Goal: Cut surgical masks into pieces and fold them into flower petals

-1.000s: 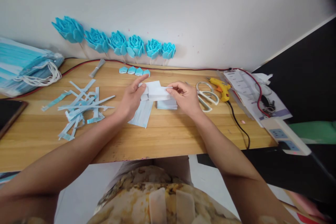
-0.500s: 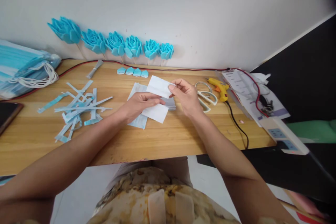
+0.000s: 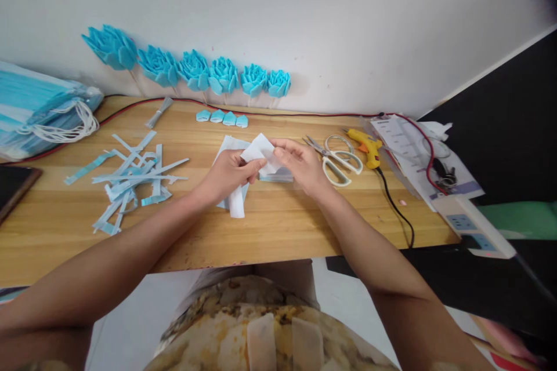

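Both hands meet over the middle of the wooden table [image 3: 278, 226]. My left hand [image 3: 228, 174] and my right hand [image 3: 300, 165] each pinch the same white sheet of mask fabric [image 3: 257, 153], which is bent between them; one end hangs down below my left hand. Under the hands lie a pale blue mask layer [image 3: 228, 145] and a small stack of cut blue pieces [image 3: 278, 175].
Six blue fabric roses [image 3: 195, 66] lean on the wall, with several small blue petals [image 3: 221, 117] in front. Cut strips [image 3: 130, 177] lie left, a mask stack [image 3: 39, 107] far left. Scissors [image 3: 337, 159], a yellow glue gun [image 3: 365, 145], papers and a power strip [image 3: 474, 223] sit right.
The white sheet was held flat and spread a second ago. Now my hands have come closer together and the sheet is folded over, with one end drooping under my left hand.
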`<state>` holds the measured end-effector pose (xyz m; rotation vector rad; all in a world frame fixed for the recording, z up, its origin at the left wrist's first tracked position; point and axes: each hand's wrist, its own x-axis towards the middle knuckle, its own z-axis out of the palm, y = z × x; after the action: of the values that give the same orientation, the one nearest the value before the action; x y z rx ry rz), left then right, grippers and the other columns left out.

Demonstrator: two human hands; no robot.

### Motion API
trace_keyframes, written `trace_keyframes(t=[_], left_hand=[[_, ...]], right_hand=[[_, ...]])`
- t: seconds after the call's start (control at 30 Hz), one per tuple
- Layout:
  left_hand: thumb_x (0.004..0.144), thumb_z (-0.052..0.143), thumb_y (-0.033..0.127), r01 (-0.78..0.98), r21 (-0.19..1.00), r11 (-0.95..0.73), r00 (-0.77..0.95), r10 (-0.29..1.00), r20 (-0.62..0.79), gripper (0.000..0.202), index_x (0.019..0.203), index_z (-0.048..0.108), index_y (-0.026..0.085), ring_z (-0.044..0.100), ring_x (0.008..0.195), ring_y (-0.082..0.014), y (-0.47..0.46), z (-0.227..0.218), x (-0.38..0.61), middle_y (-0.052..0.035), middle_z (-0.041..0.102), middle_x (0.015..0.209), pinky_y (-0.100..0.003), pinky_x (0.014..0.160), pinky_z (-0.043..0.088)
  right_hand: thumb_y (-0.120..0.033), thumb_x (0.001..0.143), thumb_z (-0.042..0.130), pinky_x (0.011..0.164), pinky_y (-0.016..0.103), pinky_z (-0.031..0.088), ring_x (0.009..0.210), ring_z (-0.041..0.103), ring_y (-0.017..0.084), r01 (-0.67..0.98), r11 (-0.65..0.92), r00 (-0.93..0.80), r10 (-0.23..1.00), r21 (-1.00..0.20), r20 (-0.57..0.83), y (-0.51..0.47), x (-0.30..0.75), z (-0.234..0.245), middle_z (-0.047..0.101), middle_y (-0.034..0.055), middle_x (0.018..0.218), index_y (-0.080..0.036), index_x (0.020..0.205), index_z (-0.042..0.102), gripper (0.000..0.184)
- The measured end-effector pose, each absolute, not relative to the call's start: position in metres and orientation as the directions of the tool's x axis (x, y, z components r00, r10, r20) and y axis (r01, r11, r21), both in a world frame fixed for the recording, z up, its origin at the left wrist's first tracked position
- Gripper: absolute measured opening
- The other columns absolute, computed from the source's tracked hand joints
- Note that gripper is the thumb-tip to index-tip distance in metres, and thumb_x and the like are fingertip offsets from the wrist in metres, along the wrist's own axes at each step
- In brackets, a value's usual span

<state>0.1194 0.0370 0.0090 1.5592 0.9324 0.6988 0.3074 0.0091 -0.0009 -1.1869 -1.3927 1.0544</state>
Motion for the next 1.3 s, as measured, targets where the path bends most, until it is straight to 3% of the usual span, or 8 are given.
trace_keyframes(t=[0.17, 0.5, 0.6, 0.73, 0.93, 1.07, 1.17, 1.3], left_hand=[[0.083, 0.061, 0.039, 0.232, 0.97, -0.073, 0.524, 0.849, -0.061, 0.042, 0.05, 0.049, 0.018, 0.033, 0.042, -0.0065, 0.035, 0.012, 0.12, 0.0035, 0.044, 0.045, -0.024, 0.045, 0.025], [0.084, 0.062, 0.043, 0.223, 0.97, -0.095, 0.565, 0.823, -0.049, 0.046, 0.048, 0.046, 0.018, 0.029, 0.044, -0.0066, 0.04, 0.009, 0.115, 0.0036, 0.039, 0.045, -0.025, 0.045, 0.02], [0.083, 0.064, 0.04, 0.136, 0.987, -0.09, 0.542, 0.841, 0.002, 0.04, 0.053, 0.052, 0.017, 0.036, 0.047, -0.0074, 0.041, 0.006, 0.117, 0.0025, 0.046, 0.049, -0.024, 0.048, 0.025], [0.083, 0.063, 0.033, -0.102, 0.993, 0.062, 0.379, 0.925, -0.019, 0.018, 0.08, 0.068, 0.016, 0.045, 0.053, -0.0089, 0.048, -0.001, 0.118, 0.0012, 0.057, 0.059, -0.023, 0.053, 0.034], [0.084, 0.062, 0.036, -0.301, 0.921, 0.247, 0.266, 0.949, -0.168, 0.02, 0.09, 0.067, 0.017, 0.048, 0.054, -0.0111, 0.056, -0.005, 0.116, 0.0003, 0.058, 0.063, -0.025, 0.052, 0.037], [0.085, 0.059, 0.037, -0.296, 0.925, 0.239, 0.23, 0.958, -0.174, 0.02, 0.089, 0.064, 0.019, 0.047, 0.053, -0.0116, 0.055, -0.002, 0.116, 0.0005, 0.056, 0.063, -0.026, 0.053, 0.037], [0.087, 0.057, 0.036, -0.294, 0.937, 0.187, 0.187, 0.973, -0.136, 0.018, 0.088, 0.063, 0.019, 0.046, 0.053, -0.0112, 0.052, 0.001, 0.117, 0.0009, 0.056, 0.064, -0.026, 0.053, 0.037], [0.09, 0.055, 0.037, -0.302, 0.945, 0.128, 0.16, 0.984, -0.082, 0.02, 0.089, 0.062, 0.018, 0.044, 0.052, -0.0101, 0.048, 0.001, 0.118, 0.0015, 0.054, 0.064, -0.025, 0.051, 0.035]], right_hand=[[-0.04, 0.083, 0.069, 0.056, 0.024, 0.041, 0.059, 0.054, 0.011, 0.316, 0.262, 0.082, 0.95, -0.912, 0.302, 0.008, 0.306, 0.0, 0.067, -0.0013, 0.067, -0.018, 0.074, 0.071, 0.024], [-0.035, 0.082, 0.068, 0.057, 0.025, 0.042, 0.061, 0.055, 0.012, 0.389, 0.313, 0.129, 0.913, -0.866, 0.387, 0.009, 0.306, 0.001, 0.066, -0.0017, 0.066, -0.019, 0.072, 0.07, 0.02], [-0.039, 0.082, 0.07, 0.056, 0.025, 0.041, 0.06, 0.053, 0.011, 0.352, 0.265, 0.168, 0.926, -0.898, 0.339, 0.015, 0.317, 0.0, 0.062, -0.0026, 0.065, -0.02, 0.074, 0.07, 0.021], [-0.056, 0.077, 0.075, 0.06, 0.027, 0.045, 0.061, 0.053, 0.012, 0.162, 0.205, 0.23, 0.944, -0.965, 0.238, 0.023, 0.339, 0.002, 0.06, -0.0029, 0.067, -0.023, 0.077, 0.065, 0.035], [-0.062, 0.066, 0.085, 0.06, 0.031, 0.05, 0.06, 0.06, 0.015, -0.051, 0.033, -0.138, 0.99, -0.998, 0.04, 0.009, 0.335, 0.011, 0.068, -0.0005, 0.071, -0.023, 0.076, 0.069, 0.043], [-0.047, 0.073, 0.084, 0.08, 0.034, 0.056, 0.093, 0.07, 0.019, 0.035, 0.03, -0.328, 0.945, -0.999, 0.017, -0.002, 0.311, 0.009, 0.077, 0.0051, 0.103, -0.022, 0.074, 0.075, 0.026], [-0.04, 0.077, 0.082, 0.093, 0.038, 0.054, 0.117, 0.067, 0.023, 0.109, 0.065, -0.396, 0.918, -0.992, 0.017, -0.006, 0.297, 0.003, 0.072, 0.0069, 0.128, -0.023, 0.079, 0.078, 0.017], [-0.036, 0.085, 0.074, 0.093, 0.037, 0.054, 0.108, 0.07, 0.021, 0.275, 0.203, -0.406, 0.91, -0.94, 0.078, -0.012, 0.283, -0.003, 0.075, 0.0074, 0.119, -0.023, 0.083, 0.079, 0.014]])
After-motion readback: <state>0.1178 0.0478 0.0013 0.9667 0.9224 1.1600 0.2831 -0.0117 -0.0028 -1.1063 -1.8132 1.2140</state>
